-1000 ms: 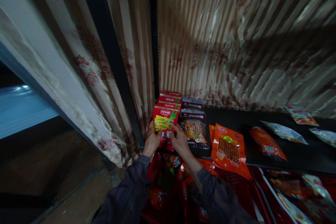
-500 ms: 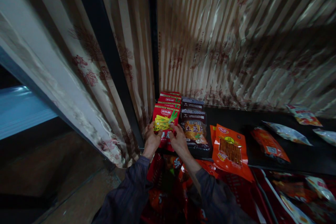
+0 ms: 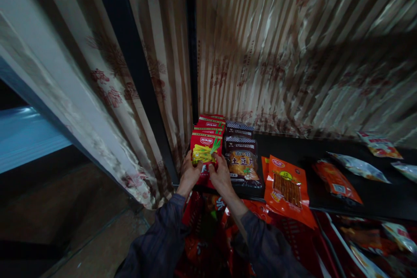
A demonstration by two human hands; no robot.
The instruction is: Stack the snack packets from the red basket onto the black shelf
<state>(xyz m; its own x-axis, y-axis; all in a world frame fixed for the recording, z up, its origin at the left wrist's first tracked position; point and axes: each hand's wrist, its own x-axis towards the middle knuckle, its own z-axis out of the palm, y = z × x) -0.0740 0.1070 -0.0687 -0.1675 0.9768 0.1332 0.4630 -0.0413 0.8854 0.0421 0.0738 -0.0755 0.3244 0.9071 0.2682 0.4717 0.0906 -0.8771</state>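
A red snack packet (image 3: 206, 143) with yellow strips and green stalks printed on it lies at the front of a row of similar red packets (image 3: 211, 119) on the black shelf. My left hand (image 3: 190, 172) grips its lower left side, thumb on top. On the lower right side, my right hand (image 3: 220, 173) holds the same packet, its thumb near the other thumb. Just right of my right hand are dark brown packets (image 3: 241, 160) in a row, one behind another.
An orange packet (image 3: 287, 186) hangs partly over the edge of the black shelf (image 3: 293, 147). Farther right lie another orange packet (image 3: 337, 181) and several pale ones. A black post (image 3: 191, 43) and curtains stand behind; more packets lie below.
Both hands stay on the front red packet, their thumbs now slightly closer together. The view has shifted very slightly; the other packets have not moved on the shelf.
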